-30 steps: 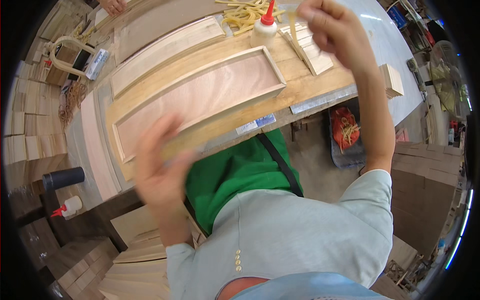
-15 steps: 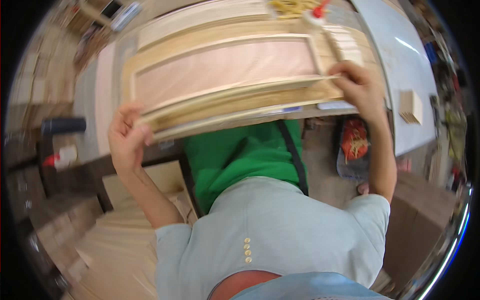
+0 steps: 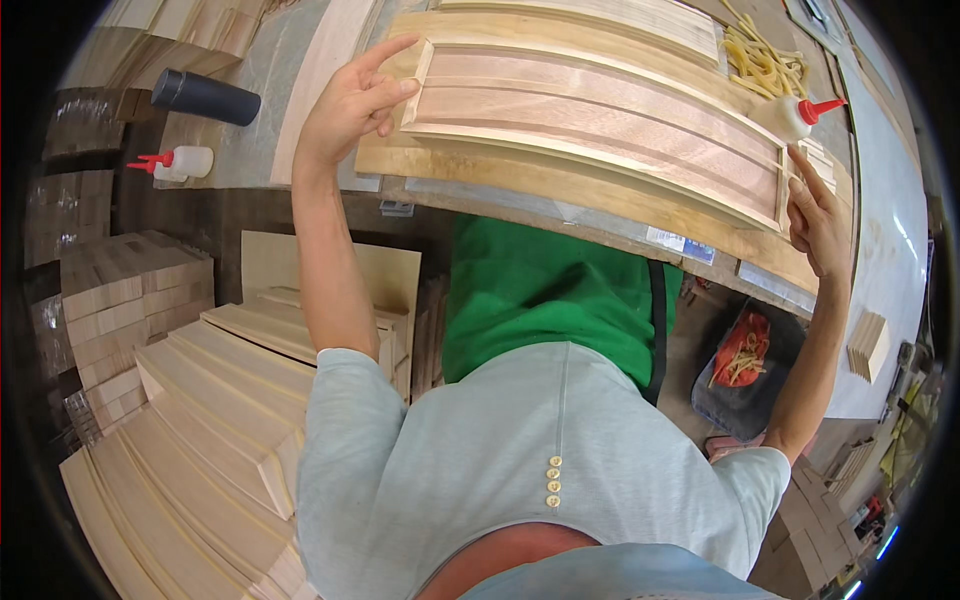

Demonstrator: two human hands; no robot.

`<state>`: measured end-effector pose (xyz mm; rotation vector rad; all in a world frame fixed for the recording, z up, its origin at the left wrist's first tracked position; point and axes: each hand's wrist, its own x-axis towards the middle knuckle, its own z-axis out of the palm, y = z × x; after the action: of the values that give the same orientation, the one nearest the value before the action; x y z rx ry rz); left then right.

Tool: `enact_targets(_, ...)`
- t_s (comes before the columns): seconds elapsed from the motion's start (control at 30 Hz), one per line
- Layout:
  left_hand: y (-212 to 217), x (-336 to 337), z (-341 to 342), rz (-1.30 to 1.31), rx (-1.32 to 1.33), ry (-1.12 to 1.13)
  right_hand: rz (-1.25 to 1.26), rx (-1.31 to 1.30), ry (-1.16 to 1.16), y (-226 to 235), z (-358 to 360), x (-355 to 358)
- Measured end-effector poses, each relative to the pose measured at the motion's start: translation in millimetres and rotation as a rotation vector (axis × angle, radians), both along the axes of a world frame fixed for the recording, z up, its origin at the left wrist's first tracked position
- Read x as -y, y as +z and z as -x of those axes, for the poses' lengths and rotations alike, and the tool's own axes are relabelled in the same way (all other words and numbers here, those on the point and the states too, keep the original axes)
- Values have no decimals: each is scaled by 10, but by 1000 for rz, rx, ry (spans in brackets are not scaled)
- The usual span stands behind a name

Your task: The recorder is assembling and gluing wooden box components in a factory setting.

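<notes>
A shallow, long wooden frame (image 3: 560, 115) with a pinkish plywood bottom lies on a wooden board (image 3: 390, 158). Thin strips run lengthwise inside it. My left hand (image 3: 348, 108) is at its left end, index finger stretched out past the corner and thumb by the end piece, other fingers partly curled. At the right end my right hand (image 3: 822, 225) has its index finger extended along the frame's end and its thumb close by. Neither hand is wrapped round anything. A white glue bottle with a red tip (image 3: 785, 117) leans beside the far right corner.
Long slats (image 3: 600, 22) and yellowish bands (image 3: 765, 60) lie behind the frame. A black cylinder (image 3: 205, 96) and another red-tipped bottle (image 3: 190, 162) are at the left. Stacked curved wooden pieces (image 3: 190, 450) stand lower left; a dark bin (image 3: 715, 390) sits under the bench's right side.
Both hands were holding a thin wooden strip over the frame's near side. The strip has left their grip, and the fingers now rest by the frame's ends. The view has shifted.
</notes>
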<state>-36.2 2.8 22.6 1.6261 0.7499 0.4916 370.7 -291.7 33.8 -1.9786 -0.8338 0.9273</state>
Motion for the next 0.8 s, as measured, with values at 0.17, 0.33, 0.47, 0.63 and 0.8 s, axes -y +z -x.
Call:
enact_targets(0.17, 1, -134, -106, 92, -10, -51, -45, -194, 37, -3, -61, -48)
enact_targets(0.33, -144, -240, -163, 109, 30, 0, -140, -308, -94, -216, -268, -162)
enact_targets(0.47, -240, -373, -266, 163, 91, 142, -235, -395, -167, -365, -397, -257)
enact_targets(0.63, -499, -589, -293, 490, 292, 56, -289, -539, -117, -521, -519, -216)
enact_targets(0.8, -593, -567, -273, 714, 444, -29, -323, -470, -75, -601, -518, -167)
